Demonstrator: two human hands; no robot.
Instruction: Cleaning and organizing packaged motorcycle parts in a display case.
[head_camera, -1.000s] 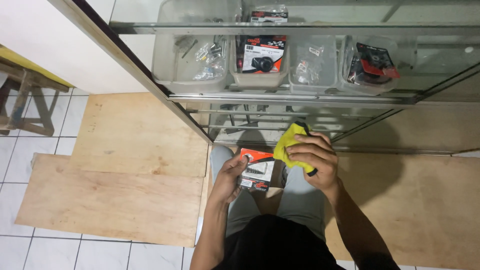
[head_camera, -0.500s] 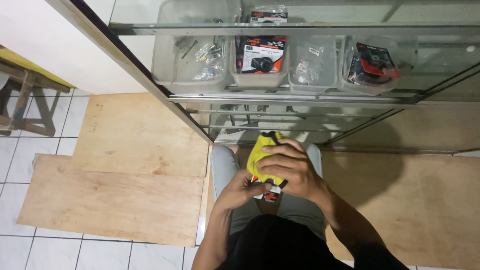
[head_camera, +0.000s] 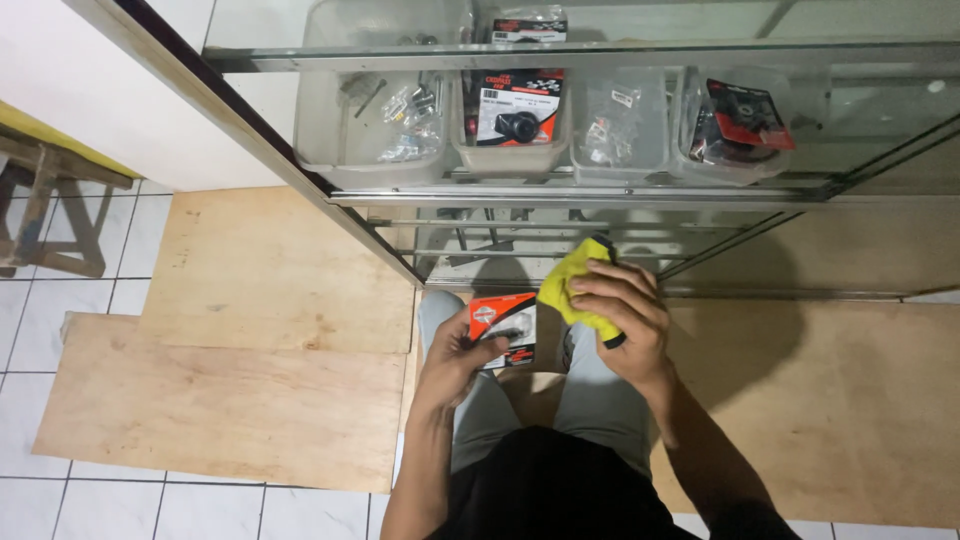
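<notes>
Stool (head_camera: 45, 215): wooden, at the far left edge, cut off by the frame.
Floor boards (head_camera: 230, 400): plywood sheets over white tile, left of the person's legs.
Left hand (head_camera: 455, 365): closed around the lower edge of a small packaged part (head_camera: 503, 322) — orange-and-black card, held above the left knee; contents too small to make out.
Right hand (head_camera: 620, 315): gripping a yellow cloth (head_camera: 565, 285) bunched against a dark object, of which only the tips show above and below the fingers; cloth sits just right of the package, not clearly touching it.
Glass cabinet (head_camera: 600, 190): directly ahead; clear bins (head_camera: 385, 150) on its shelf hold bagged hardware and carded parts — detail blurred by reflections.
</notes>
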